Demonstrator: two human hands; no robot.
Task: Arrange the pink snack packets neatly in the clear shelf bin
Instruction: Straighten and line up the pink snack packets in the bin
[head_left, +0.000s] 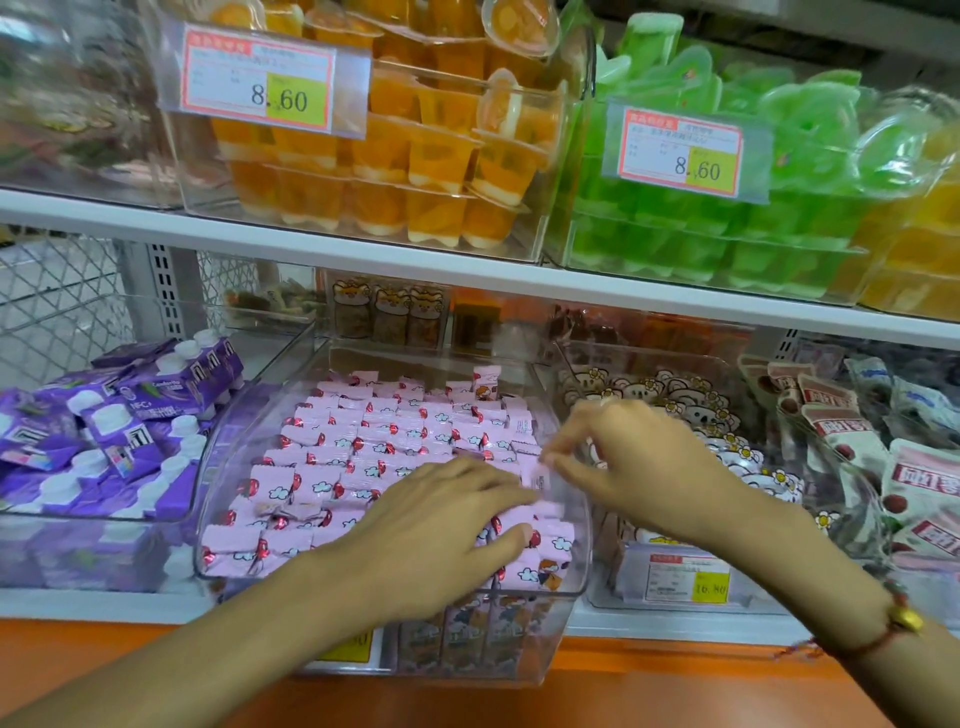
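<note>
Though blurred, pink snack packets (363, 447) apparently rowed.

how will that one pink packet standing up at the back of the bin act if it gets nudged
The upright pink packet probably tips easily: it stands on a narrow edge atop loose packets. It looks light and crinkly, so likely floppy, and its glossy wrapper may slide.

We read 8.60 on the price tag (258, 78) clipped to the orange jelly cup bin (363, 156), 8.60 on the green jelly bin's tag (681, 152), and 16.80 on the near right yellow label (685, 577).
</note>
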